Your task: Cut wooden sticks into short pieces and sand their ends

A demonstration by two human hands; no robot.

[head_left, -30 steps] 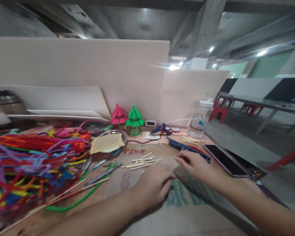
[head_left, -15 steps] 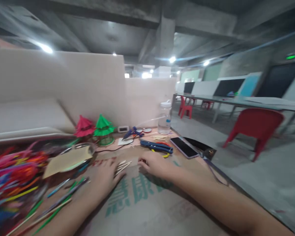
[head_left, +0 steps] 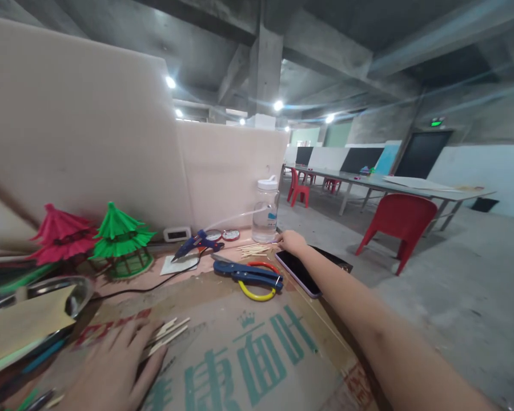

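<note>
Your left hand (head_left: pixel 117 362) lies on the cardboard (head_left: pixel 214 319), fingers loosely spread and thumb apart, with the near sticks (head_left: pixel 169 335) in the gap between thumb and fingers, not pinched. Your right hand (head_left: pixel 293 243) reaches beside the bottle (head_left: pixel 264 214) and the far end of the phone (head_left: pixel 297 273), just right of the far sticks (head_left: pixel 255 250), though you can't really tell how far its fingers are open or whether they have hold of anything. Cutters (head_left: pixel 246 273) and a glue gun (head_left: pixel 198 242) lie between your hands
</note>
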